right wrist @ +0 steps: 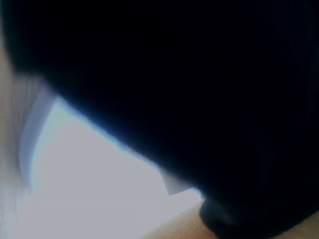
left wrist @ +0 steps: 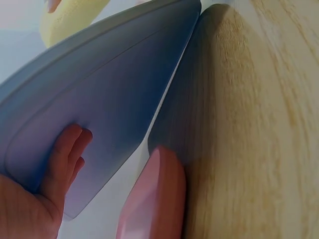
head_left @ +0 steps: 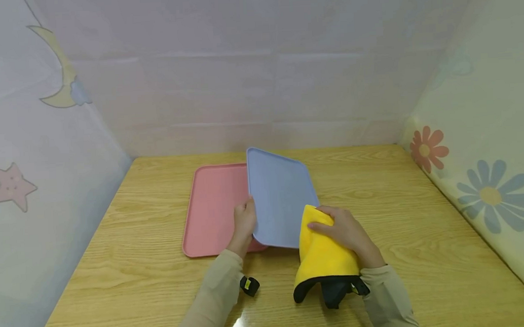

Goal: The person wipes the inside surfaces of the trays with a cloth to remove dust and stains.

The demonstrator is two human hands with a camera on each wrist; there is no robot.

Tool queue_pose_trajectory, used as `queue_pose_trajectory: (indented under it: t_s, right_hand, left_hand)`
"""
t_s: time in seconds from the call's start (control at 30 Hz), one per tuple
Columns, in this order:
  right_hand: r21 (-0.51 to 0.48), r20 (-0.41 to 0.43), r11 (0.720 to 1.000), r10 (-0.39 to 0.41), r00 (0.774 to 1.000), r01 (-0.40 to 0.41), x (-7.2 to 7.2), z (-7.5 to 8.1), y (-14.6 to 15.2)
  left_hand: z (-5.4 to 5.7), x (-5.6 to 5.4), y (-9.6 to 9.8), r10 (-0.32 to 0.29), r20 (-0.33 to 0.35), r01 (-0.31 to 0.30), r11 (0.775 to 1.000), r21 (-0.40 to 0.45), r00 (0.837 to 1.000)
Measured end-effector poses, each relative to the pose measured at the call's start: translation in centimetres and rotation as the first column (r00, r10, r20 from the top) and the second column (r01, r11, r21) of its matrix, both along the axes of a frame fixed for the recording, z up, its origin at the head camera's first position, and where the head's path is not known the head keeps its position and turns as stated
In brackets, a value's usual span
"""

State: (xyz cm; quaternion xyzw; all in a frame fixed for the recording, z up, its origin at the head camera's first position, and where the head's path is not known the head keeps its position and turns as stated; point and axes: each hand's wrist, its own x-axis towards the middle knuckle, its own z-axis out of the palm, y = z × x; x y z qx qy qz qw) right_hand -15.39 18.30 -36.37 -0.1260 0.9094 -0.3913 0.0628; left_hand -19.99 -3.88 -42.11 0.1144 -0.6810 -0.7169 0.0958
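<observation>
A light blue tray (head_left: 281,197) is tilted, its left side raised over part of a pink tray (head_left: 215,205) that lies on the table. My left hand (head_left: 244,218) grips the blue tray's left edge; in the left wrist view, its fingers (left wrist: 65,154) lie against the tray's shaded underside. My right hand (head_left: 345,228) pinches a yellow cloth (head_left: 324,249) with a black border at the blue tray's near right corner. The cloth drapes down toward the right sleeve. A black, out-of-focus mass fills most of the right wrist view, hiding the right fingers there.
The wooden table (head_left: 138,268) reaches back to a pale fabric wall (head_left: 258,99). Printed side walls stand at left and right. A small black device (head_left: 249,285) sits by the left wrist, and another black piece (head_left: 334,293) hangs below the cloth.
</observation>
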Motion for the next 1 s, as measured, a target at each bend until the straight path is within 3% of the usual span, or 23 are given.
queue_pose_trajectory:
  t_s: [0.73, 1.0]
  right_hand:
    - [-0.008, -0.005, 1.0, 0.014, 1.0, -0.014, 0.4, -0.4, 0.2]
    - [-0.004, 0.033, 1.0, 0.007, 0.999, -0.007, 0.2, -0.7, 0.2]
  left_hand:
    - [-0.2, -0.5, 1.9, -0.084, 0.062, 0.084, 0.996, 0.001, 0.995]
    - [-0.6, -0.6, 2.5, -0.131, 0.087, 0.132, 0.991, -0.001, 0.988]
